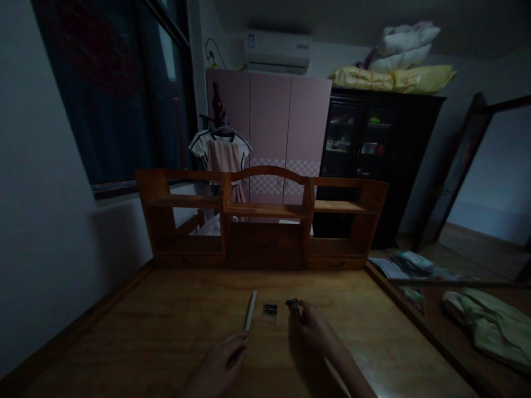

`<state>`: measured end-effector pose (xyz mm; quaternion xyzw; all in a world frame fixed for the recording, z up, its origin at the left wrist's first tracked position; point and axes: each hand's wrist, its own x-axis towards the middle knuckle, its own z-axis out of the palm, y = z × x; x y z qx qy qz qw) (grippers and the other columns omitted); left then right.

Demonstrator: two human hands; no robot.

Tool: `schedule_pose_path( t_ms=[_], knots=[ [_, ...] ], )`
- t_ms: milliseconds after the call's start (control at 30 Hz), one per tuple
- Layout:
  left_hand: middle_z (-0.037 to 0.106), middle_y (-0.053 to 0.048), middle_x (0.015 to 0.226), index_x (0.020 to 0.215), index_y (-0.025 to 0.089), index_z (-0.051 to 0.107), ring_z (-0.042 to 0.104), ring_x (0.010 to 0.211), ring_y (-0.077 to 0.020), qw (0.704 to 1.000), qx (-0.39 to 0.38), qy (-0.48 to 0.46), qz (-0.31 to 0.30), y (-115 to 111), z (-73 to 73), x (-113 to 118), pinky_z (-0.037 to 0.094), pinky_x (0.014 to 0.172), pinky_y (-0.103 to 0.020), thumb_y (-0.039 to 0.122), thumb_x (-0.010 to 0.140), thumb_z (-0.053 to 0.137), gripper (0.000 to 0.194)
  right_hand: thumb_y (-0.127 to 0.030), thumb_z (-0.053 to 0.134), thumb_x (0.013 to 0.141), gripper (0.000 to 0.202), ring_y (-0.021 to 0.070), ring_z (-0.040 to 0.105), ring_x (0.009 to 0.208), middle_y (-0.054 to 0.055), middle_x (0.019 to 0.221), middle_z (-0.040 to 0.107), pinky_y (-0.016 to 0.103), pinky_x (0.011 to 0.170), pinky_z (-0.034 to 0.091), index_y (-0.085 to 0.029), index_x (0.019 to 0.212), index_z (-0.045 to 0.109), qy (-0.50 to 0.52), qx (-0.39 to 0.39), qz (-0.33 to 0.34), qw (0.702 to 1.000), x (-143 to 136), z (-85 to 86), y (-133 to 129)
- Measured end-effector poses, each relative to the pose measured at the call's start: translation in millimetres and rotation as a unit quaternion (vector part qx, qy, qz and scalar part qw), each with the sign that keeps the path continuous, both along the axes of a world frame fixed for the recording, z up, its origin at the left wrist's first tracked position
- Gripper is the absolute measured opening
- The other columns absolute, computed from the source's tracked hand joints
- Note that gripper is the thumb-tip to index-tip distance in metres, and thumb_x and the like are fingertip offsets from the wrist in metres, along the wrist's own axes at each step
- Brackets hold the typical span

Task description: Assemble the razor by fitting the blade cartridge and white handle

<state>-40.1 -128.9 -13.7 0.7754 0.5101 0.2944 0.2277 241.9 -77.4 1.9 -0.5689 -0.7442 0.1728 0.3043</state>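
Observation:
My left hand [224, 359], low in the middle of the head view, is closed around the lower end of a thin pale stick [250, 312]. The stick points up and away over the wooden desk [166, 326]. On the right, my right hand [311, 326] grips a small dark tool [294, 308] with a wider head, perhaps a razor; the dim light hides its exact kind. A small clear case with something black in it [270, 310] lies on the desk between the hands, apart from both.
A wooden shelf unit [265, 209] stands along the desk's far edge. To the left is a white wall [112, 249] with a dark window. Beyond the desk's raised right edge lie papers [409, 264] and a light green cloth [493, 326] on a lower surface.

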Motion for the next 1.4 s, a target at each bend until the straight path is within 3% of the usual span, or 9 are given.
schedule_pose_path(
  t_ms=[100,233,400,500,567,733,867,1167,1400],
  knots=[
    [0.061,-0.002,0.12,0.103,0.028,0.066,0.055,0.112,-0.0203,1.0,-0.001,0.011,0.007,3,5.6,-1,0.04,0.101,-0.034,0.034,0.087,0.045,0.027,-0.027,0.044,0.084,0.035,0.016,0.06,0.063,0.007,0.077,0.066,0.022,0.052,0.036,-0.013,0.113,0.057,0.002,0.001,0.027,1.0,-1,-2.3,9],
    [0.066,-0.004,0.105,0.097,0.025,0.066,0.06,0.096,-0.0189,0.999,0.029,0.015,-0.023,19,35.4,5,0.045,0.089,-0.03,0.034,0.089,0.042,0.027,-0.034,0.048,0.084,0.032,0.0168,0.06,0.064,0.007,0.073,0.066,0.022,0.053,0.034,-0.015,0.106,0.061,-0.069,-0.012,0.009,0.998,1,3.9,34],
    [0.063,-0.004,0.078,0.077,0.019,0.06,0.057,0.073,-0.0168,0.993,0.113,-0.028,0.003,84,63.5,39,0.043,0.07,-0.027,0.035,0.087,0.043,0.025,-0.043,0.046,0.086,0.035,0.0188,0.061,0.071,0.009,0.071,0.066,0.024,0.058,0.034,-0.016,0.077,0.066,-0.135,0.05,-0.07,0.987,7,21.5,72],
    [0.059,-0.001,0.071,0.077,0.018,0.057,0.055,0.066,-0.0138,0.988,0.107,-0.107,0.021,128,53.9,64,0.041,0.063,-0.024,0.033,0.085,0.046,0.021,-0.052,0.038,0.087,0.053,0.0147,0.056,0.055,0.007,0.056,0.061,0.023,0.052,0.031,-0.014,0.059,0.062,-0.098,0.015,-0.044,0.994,24,26.7,81],
    [0.058,0.0,0.07,0.078,0.017,0.056,0.055,0.065,-0.0128,0.983,0.088,-0.161,0.016,148,41.7,76,0.041,0.061,-0.022,0.031,0.083,0.048,0.016,-0.059,0.039,0.084,0.059,0.0114,0.05,0.044,0.004,0.048,0.055,0.022,0.046,0.029,-0.014,0.053,0.06,-0.046,-0.093,0.007,0.995,38,27.2,82],
    [0.058,-0.003,0.086,0.085,0.018,0.057,0.058,0.08,-0.0146,0.968,0.132,-0.2,0.072,162,17.9,87,0.045,0.07,-0.024,0.02,0.082,0.046,0.011,-0.065,0.054,0.071,0.054,0.0079,0.041,0.039,0.0,0.045,0.05,0.02,0.038,0.024,-0.013,0.057,0.061,-0.013,-0.206,0.059,0.977,49,24.3,76],
    [0.056,-0.003,0.093,0.091,0.021,0.057,0.058,0.085,-0.0151,0.969,0.16,-0.162,0.093,155,12.8,89,0.045,0.078,-0.027,0.015,0.083,0.042,0.018,-0.055,0.065,0.064,0.042,0.0104,0.05,0.05,0.002,0.056,0.06,0.019,0.043,0.026,-0.013,0.065,0.067,-0.058,-0.167,0.053,0.983,35,15.7,73],
    [0.059,-0.004,0.093,0.09,0.021,0.059,0.058,0.089,-0.017,0.98,0.134,-0.136,0.057,145,9.2,107,0.045,0.081,-0.029,0.023,0.087,0.041,0.018,-0.042,0.056,0.075,0.031,0.0105,0.049,0.051,0.002,0.06,0.063,0.022,0.047,0.025,-0.014,0.069,0.066,-0.099,-0.091,0.08,0.988,23,3.9,74],
    [0.064,-0.006,0.098,0.097,0.021,0.063,0.059,0.097,-0.0184,0.974,0.112,-0.19,0.053,145,8.0,104,0.044,0.088,-0.032,0.027,0.088,0.041,0.024,-0.042,0.042,0.087,0.032,0.0139,0.054,0.061,0.003,0.068,0.063,0.022,0.054,0.033,-0.017,0.082,0.061,0.024,0.011,0.002,1.0,3,5.7,72]
  ],
)
